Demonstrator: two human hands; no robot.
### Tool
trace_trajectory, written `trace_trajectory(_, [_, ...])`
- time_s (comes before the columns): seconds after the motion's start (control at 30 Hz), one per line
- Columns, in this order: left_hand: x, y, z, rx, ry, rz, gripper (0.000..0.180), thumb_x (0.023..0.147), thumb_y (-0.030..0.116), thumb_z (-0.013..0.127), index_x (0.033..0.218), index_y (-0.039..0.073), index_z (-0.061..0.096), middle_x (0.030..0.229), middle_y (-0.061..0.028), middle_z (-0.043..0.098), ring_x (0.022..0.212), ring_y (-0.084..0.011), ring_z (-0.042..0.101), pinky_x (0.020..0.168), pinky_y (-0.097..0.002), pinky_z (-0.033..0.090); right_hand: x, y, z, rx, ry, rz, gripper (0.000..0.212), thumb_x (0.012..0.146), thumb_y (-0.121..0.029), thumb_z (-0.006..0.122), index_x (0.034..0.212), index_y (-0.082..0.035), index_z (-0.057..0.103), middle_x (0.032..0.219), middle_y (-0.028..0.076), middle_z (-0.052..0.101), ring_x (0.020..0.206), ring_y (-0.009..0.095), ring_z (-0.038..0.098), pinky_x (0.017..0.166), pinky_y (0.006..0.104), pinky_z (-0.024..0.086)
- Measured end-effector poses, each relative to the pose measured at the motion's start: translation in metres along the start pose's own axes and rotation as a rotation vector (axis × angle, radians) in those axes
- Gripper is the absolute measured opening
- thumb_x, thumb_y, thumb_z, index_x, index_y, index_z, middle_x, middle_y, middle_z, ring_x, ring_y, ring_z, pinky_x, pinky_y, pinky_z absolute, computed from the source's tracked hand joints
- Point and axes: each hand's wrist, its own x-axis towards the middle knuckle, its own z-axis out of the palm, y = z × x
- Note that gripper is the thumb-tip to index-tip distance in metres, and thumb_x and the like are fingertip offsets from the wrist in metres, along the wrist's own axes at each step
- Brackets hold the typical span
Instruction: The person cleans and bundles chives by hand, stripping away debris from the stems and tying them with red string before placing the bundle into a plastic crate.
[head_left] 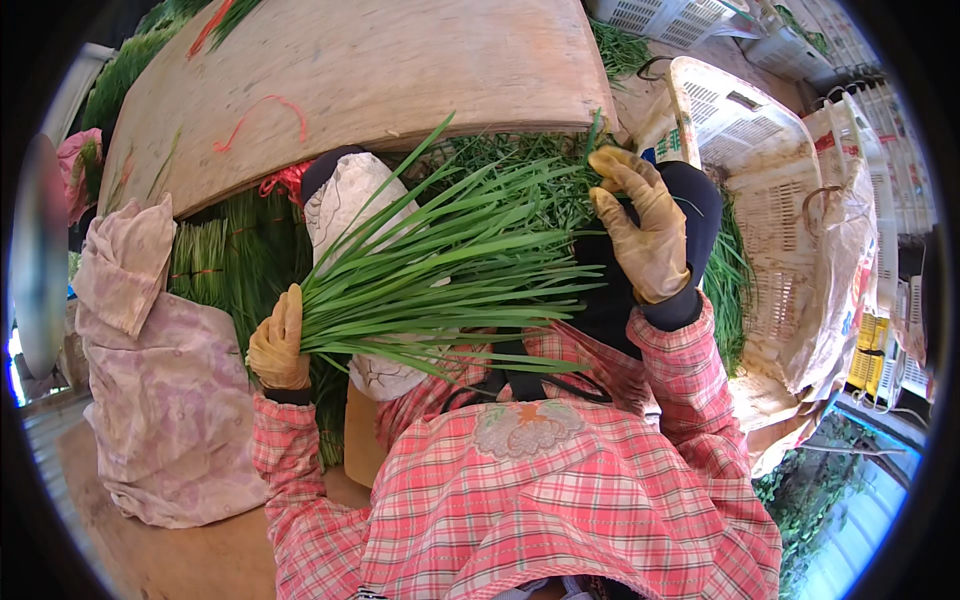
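My left hand, in a tan rubber glove, is closed around one end of a bunch of garlic chives. The long flat green leaves fan out to the right across my lap. My right hand, in a matching glove, is raised over my right knee beyond the leaf tips. Its thumb and bent fingers stand apart, with no held thing visible between them. Loose chive leaves lie in a heap between my knees and the board, close to the right fingertips.
A wooden board with red string spans the far side. Tied chive bundles lie at left beside a patterned cloth. A white plastic crate stands at right, with more greens by my knee.
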Motion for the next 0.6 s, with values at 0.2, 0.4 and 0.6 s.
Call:
trace_trajectory(0.2, [0.0, -0.003, -0.004, -0.038, -0.03, 0.008, 0.065, 0.067, -0.002, 0.059, 0.129, 0.014, 0.05, 0.113, -0.007, 0.061, 0.074, -0.0235, 0.059, 0.065, -0.0337, 0.049, 0.008, -0.005, 0.044, -0.488, -0.549, -0.126, 0.021, 0.083, -0.018, 0.061, 0.102, -0.01, 0.065, 0.107, 0.019, 0.061, 0.083, 0.034, 0.062, 0.07, 0.0387, 0.05])
trace_trajectory(0.4, [0.014, 0.008, -0.008, -0.043, -0.018, 0.058, 0.061, 0.067, -0.003, 0.059, 0.125, 0.018, 0.055, 0.109, -0.0028, 0.063, 0.072, -0.0206, 0.058, 0.063, -0.0319, 0.049, 0.011, -0.01, 0.033, 0.751, -0.023, 0.534, 0.022, 0.094, -0.017, 0.054, 0.088, 0.0, 0.066, 0.082, 0.003, 0.066, 0.068, 0.006, 0.052, 0.064, 0.0199, 0.042])
trace_trajectory(0.6, [0.038, 0.019, -0.016, -0.045, -0.04, 0.153, 0.059, 0.068, -0.003, 0.059, 0.122, 0.021, 0.058, 0.105, 0.0008, 0.063, 0.069, -0.0179, 0.057, 0.062, -0.0319, 0.049, 0.015, 0.036, 0.006, 1.012, 0.334, 0.521, 0.02, 0.091, -0.012, 0.058, 0.093, 0.006, 0.066, 0.075, 0.001, 0.061, 0.055, 0.004, 0.04, 0.046, 0.0167, 0.029])
